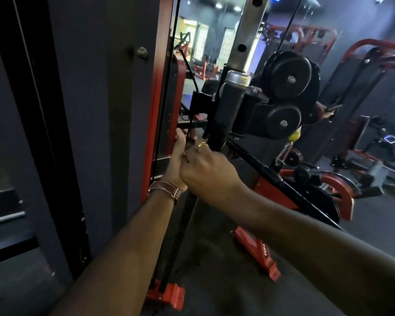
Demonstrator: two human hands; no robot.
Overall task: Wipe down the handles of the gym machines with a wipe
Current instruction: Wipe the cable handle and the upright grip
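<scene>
With my left hand (177, 163) and right hand (203, 166) fingers curled together below the black handle (224, 119), contents hidden, the adjacent cable (164, 87) could pinch them.

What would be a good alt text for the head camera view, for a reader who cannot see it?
Two bare hands meet at the lower end of a black padded handle on a red and black cable machine; the left hand wears a brown watch strap, the right hand a gold ring. No wipe is visible.
</scene>
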